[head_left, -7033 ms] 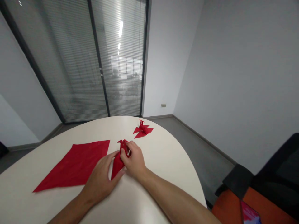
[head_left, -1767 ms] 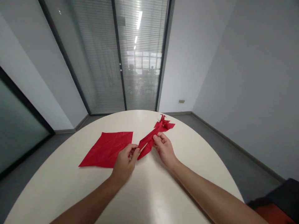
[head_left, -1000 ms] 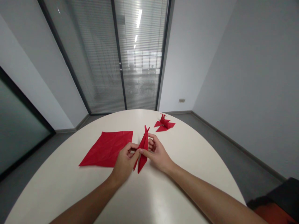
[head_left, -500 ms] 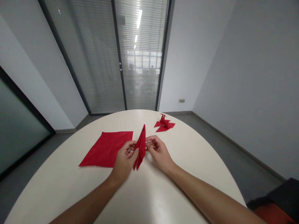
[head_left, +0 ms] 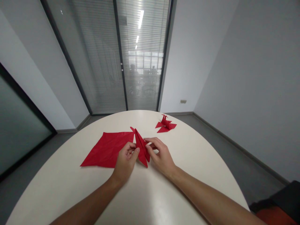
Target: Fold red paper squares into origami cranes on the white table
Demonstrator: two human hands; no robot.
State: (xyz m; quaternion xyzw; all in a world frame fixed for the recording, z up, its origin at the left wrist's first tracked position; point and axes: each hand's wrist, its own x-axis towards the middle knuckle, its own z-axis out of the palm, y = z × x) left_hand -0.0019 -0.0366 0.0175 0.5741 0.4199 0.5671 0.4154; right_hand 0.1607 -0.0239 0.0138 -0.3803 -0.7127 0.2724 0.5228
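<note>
A narrow, partly folded piece of red paper (head_left: 141,147) is pinched between both my hands just above the white round table (head_left: 145,200). My left hand (head_left: 125,161) grips its left side with thumb and fingers closed. My right hand (head_left: 159,156) pinches its right side. The piece tilts, with its far tip pointing up and to the left. A flat red paper square (head_left: 107,149) lies on the table just left of my left hand. A finished red folded paper bird (head_left: 166,124) sits farther back to the right.
The table's curved edge runs round the right and far sides, with grey floor beyond. Glass doors with blinds (head_left: 122,56) stand behind the table. A dark and orange chair (head_left: 278,203) shows at the lower right corner.
The folded red piece has turned in my hands: it pointed to the far right, then stood nearly upright, and now leans to the left. Both hands stay on it.
</note>
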